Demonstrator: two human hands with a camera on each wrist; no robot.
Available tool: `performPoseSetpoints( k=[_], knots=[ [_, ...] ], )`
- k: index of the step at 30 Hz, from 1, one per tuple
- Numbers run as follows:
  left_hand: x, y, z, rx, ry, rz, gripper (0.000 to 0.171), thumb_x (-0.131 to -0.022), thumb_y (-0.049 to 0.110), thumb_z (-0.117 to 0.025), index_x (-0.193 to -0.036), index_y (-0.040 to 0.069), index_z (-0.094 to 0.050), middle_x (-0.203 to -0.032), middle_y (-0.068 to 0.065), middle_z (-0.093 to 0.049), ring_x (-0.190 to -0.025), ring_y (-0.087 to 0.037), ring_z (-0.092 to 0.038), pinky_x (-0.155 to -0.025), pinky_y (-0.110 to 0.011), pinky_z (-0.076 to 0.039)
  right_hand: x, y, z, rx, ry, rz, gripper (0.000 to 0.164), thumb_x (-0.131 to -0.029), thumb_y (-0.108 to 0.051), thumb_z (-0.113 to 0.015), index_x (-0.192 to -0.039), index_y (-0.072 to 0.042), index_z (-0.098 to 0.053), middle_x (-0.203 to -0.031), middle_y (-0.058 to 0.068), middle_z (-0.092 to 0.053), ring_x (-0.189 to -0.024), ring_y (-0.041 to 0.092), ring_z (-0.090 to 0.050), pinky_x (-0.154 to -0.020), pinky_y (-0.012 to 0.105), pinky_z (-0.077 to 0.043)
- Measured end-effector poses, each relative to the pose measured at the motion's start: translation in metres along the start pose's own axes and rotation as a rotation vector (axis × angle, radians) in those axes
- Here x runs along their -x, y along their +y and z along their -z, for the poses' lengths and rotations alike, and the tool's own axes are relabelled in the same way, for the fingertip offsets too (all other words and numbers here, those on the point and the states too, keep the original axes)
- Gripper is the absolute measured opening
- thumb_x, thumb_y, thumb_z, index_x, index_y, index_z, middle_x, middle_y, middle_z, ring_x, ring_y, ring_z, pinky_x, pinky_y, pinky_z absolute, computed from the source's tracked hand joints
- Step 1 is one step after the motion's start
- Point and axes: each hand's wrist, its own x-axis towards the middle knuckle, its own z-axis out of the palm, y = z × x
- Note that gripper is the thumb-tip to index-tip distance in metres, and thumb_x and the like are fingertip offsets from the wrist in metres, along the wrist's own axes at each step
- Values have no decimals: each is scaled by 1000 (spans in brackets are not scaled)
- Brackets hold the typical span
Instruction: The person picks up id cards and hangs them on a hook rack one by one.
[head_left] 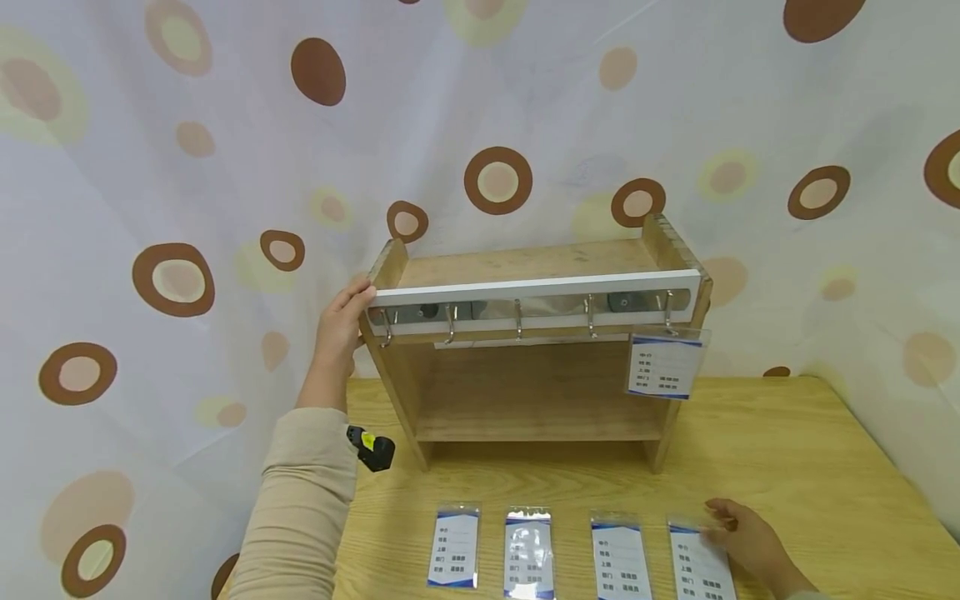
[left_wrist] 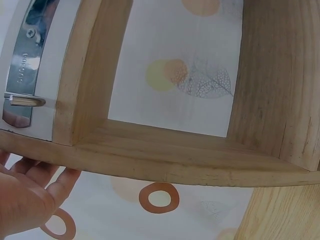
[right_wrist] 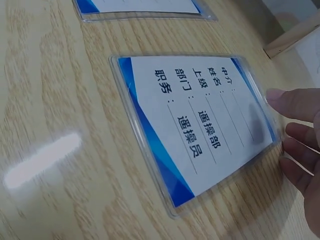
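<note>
My left hand (head_left: 343, 321) grips the upper left corner of a wooden shelf (head_left: 536, 425), at the end of its white hook rail (head_left: 555, 287). In the left wrist view, its fingers (left_wrist: 42, 175) lie against the outside of the side panel. A clear-sleeved name badge (head_left: 665, 364) hangs from the rail's rightmost hook. On the table, my right hand (head_left: 750, 542) is at the top end of the rightmost badge (right_wrist: 192, 127). Thumb and fingers are at the badge's edge and corner, slightly spread. The badge lies on the table.
Three more badges (head_left: 453, 546) lie in a row on the wooden table (head_left: 810, 450), left of the rightmost one. The other metal hooks (head_left: 517, 319) on the rail hold nothing. A black device (head_left: 372, 450) sits at my left wrist. A patterned wall covering (head_left: 570, 100) stands behind the shelf.
</note>
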Motion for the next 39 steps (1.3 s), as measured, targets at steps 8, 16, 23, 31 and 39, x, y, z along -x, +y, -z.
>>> performPoseSetpoints(
  k=[8,16,23,31,39],
  knots=[
    [0,1,0,-5,8,4,49,-86,33,-51,-129,13,-41,-137,0,-28,-122,-19,-26,-91,-47,-27,-4,1,-2,171,30,98,64,-65,-25,-72,-111,12,-47,-102,30,-48,-92,43,-46,-74,52,-37],
    [0,0,0,-8,17,8,48,-86,31,-51,-129,13,-42,-137,0,-29,-122,-19,-26,-91,-48,-28,-3,3,-5,254,33,122,64,-58,-29,-75,-104,9,-52,-91,18,-49,-80,30,-49,-69,46,-40],
    [0,-1,0,-2,22,9,47,-86,30,-51,-128,12,-42,-137,0,-29,-121,-19,-28,-90,-47,-28,-1,4,-8,271,43,150,47,-59,-27,-75,-93,0,-56,-84,11,-47,-74,24,-45,-64,40,-39],
    [1,-2,0,2,14,16,48,-86,32,-51,-129,13,-41,-138,1,-27,-123,-18,-25,-91,-47,-27,-5,6,-10,276,58,157,48,-54,-24,-77,-89,1,-53,-84,11,-49,-76,25,-46,-67,42,-39],
    [0,-1,-1,4,26,8,48,-86,33,-51,-128,14,-43,-137,1,-29,-121,-19,-28,-91,-45,-29,-9,3,-8,255,48,172,48,-55,-21,-77,-89,2,-53,-78,6,-50,-70,20,-44,-61,35,-38]
  ],
)
